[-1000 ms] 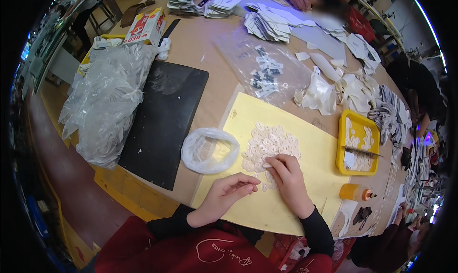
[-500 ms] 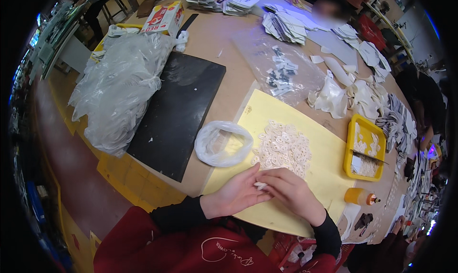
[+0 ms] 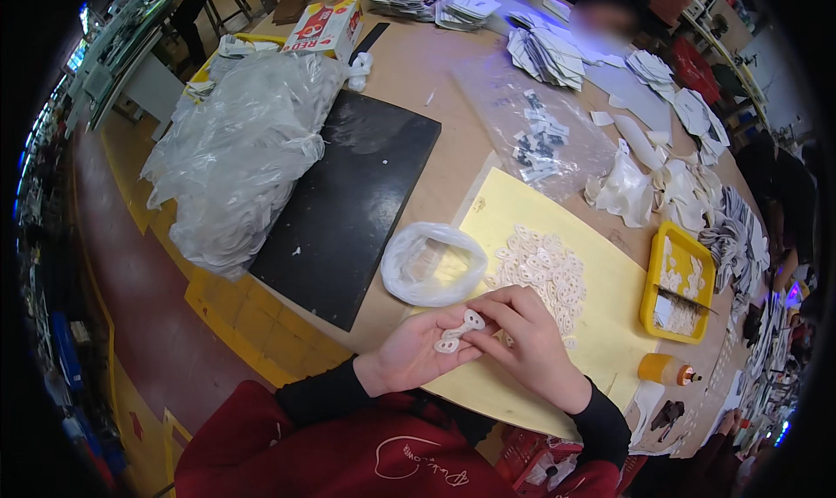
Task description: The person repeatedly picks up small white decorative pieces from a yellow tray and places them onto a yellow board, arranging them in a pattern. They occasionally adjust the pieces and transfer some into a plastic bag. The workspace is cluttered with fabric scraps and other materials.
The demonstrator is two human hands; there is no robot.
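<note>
My left hand [image 3: 409, 359] is turned palm up, with several small off-white oval pieces [image 3: 448, 342] with holes lying across its fingers. From the right, my right hand [image 3: 540, 350] meets it, thumb and fingertips pinching one such piece [image 3: 472, 320] at its edge. Just beyond both hands, a loose pile of the same pieces [image 3: 542, 272] is spread on a yellow sheet [image 3: 601, 333]. Left of the pile stands a clear plastic bag [image 3: 396, 267] with its mouth rolled wide; I cannot make out anything inside it.
A black board [image 3: 348, 211] and a heap of clear plastic bags [image 3: 244, 158] are on the left. To the right are a yellow tray [image 3: 649, 311] with scraps and an orange bottle [image 3: 662, 369]. Stacks of white cut pieces [image 3: 547, 56] lie farther back.
The right fingers have shifted, uncovering the oval pieces in my left hand, which were mostly hidden before. The whole view has swung slightly, moving the table's things rightward.
</note>
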